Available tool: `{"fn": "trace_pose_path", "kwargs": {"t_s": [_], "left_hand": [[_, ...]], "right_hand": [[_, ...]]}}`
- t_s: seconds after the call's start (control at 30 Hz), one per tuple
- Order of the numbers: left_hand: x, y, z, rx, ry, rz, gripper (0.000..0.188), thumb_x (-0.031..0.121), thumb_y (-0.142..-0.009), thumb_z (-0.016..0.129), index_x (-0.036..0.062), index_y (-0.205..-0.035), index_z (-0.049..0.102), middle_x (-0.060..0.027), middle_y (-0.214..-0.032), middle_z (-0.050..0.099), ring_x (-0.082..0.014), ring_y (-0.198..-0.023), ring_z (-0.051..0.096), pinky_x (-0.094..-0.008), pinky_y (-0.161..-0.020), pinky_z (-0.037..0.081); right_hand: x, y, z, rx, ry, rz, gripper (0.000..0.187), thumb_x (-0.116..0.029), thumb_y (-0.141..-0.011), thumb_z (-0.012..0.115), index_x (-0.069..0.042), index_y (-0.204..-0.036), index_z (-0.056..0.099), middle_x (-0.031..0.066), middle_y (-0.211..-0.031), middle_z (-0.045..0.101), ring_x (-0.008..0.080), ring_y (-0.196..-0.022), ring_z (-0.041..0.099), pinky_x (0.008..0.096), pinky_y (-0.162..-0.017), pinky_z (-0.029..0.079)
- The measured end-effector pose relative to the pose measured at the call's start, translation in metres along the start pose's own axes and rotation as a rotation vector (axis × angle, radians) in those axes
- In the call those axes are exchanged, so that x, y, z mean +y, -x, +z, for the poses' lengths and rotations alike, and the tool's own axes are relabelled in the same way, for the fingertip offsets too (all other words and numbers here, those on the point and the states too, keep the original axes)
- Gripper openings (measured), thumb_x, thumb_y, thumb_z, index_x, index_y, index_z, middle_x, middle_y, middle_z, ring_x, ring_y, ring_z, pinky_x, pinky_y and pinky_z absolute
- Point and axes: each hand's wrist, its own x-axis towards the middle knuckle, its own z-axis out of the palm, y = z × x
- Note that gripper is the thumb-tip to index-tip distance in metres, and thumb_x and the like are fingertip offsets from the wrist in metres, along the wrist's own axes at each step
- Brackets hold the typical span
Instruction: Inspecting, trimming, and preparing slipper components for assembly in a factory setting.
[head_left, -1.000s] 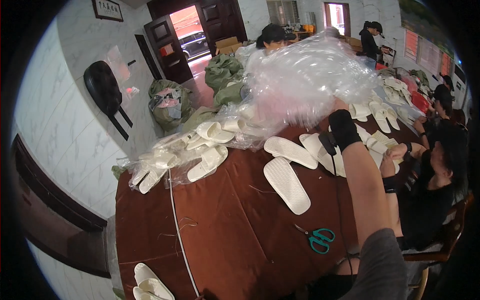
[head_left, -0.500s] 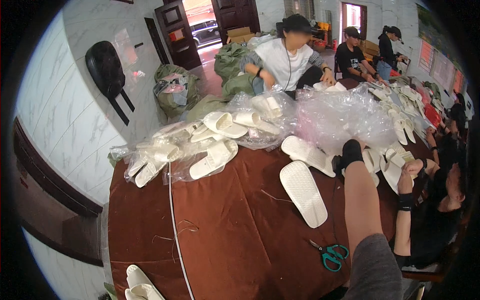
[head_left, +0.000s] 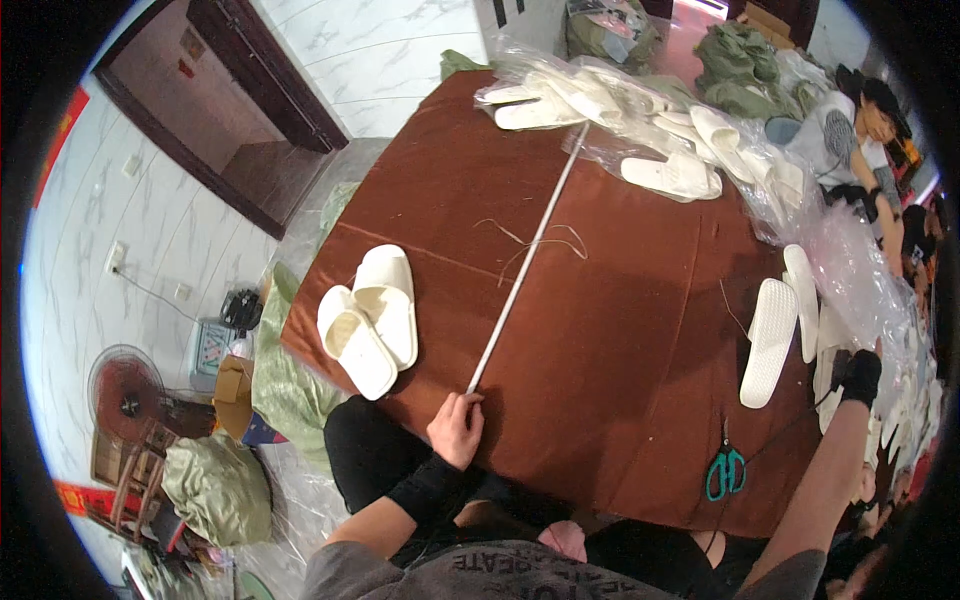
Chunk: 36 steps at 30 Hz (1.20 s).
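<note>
My left hand rests at the table's front edge over the near end of a long white strip. Its fingers are curled together; anything inside them is hidden. A pair of white slippers lies to its left, one overlapping the other. My right hand, with black covering around palm and wrist, reaches out to the far right among white slippers and clear plastic bags. Its fingers are mostly hidden, so its hold is unclear. Nearest to it, a white slipper lies sole up, another beside it.
Teal-handled scissors lie near the front right of the brown-covered table. Bagged white slippers line the far edge. A thin loose string crosses the strip. Sacks and a fan stand at left. A co-worker sits far right.
The view has swung left and down, bringing my left hand and the whole slipper pair at the left into sight. My right arm stays stretched toward the slippers.
</note>
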Motion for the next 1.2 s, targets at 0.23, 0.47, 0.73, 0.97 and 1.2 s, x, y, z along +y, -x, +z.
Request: {"fn": "trace_pose_path", "kwargs": {"t_s": [0.23, 0.47, 0.73, 0.97, 1.2], "left_hand": [[-0.064, -0.054, -0.047, 0.317, 0.024, -0.065, 0.018, 0.007, -0.078, 0.066, 0.004, -0.095, 0.059, -0.0164, -0.089, 0.059, -0.0338, -0.087, 0.058, -0.0421, -0.075, 0.048], [-0.143, -0.119, -0.047, 0.207, -0.294, -0.568, 0.054, 0.035, -0.079, 0.067, 0.0047, -0.122, 0.053, -0.0156, -0.131, 0.048, -0.0332, -0.123, 0.043, -0.0566, -0.1, 0.032], [-0.119, -0.104, -0.005, -0.067, -0.227, 0.019, 0.046, 0.025, -0.076, 0.067, 0.0093, -0.117, 0.055, -0.0078, -0.122, 0.054, -0.0293, -0.119, 0.046, -0.0597, -0.098, 0.032], [-0.041, -0.043, 0.03, -0.114, 0.013, 0.232, 0.048, 0.018, -0.076, 0.068, 0.0043, -0.12, 0.053, -0.0115, -0.129, 0.051, -0.0329, -0.123, 0.042, -0.0533, -0.102, 0.03], [-0.033, -0.038, -0.008, -0.296, 0.011, 0.474, 0.034, 0.013, -0.075, 0.066, 0.005, -0.107, 0.058, -0.0131, -0.111, 0.057, -0.032, -0.107, 0.051, -0.0459, -0.091, 0.042]], "right_hand": [[-0.05, 0.126, 0.0, -0.005, -0.852, 0.31, 0.05, -0.03, -0.096, 0.037, -0.016, -0.143, 0.034, 0.0067, -0.147, 0.034, 0.0199, -0.137, 0.03, 0.0396, -0.109, 0.029], [-0.11, 0.38, 0.045, -0.18, -0.541, 0.052, 0.019, -0.007, -0.079, 0.059, -0.007, -0.097, 0.062, 0.0025, -0.085, 0.061, 0.012, -0.069, 0.059, 0.0222, -0.053, 0.045], [-0.136, 0.493, 0.057, -0.205, 0.449, -0.392, 0.04, -0.008, -0.084, 0.06, -0.011, -0.123, 0.054, 0.018, -0.141, 0.038, 0.0375, -0.124, 0.041, 0.0473, -0.099, 0.039], [-0.133, 0.484, 0.047, -0.2, 0.607, -0.256, 0.044, -0.009, -0.088, 0.059, -0.014, -0.13, 0.051, 0.0172, -0.143, 0.036, 0.0381, -0.128, 0.036, 0.0473, -0.104, 0.037], [-0.133, 0.499, 0.039, -0.211, 0.775, -0.244, 0.051, 0.0, -0.081, 0.057, -0.013, -0.13, 0.051, 0.0217, -0.12, 0.052, 0.0387, -0.11, 0.048, 0.0471, -0.094, 0.042]]}}
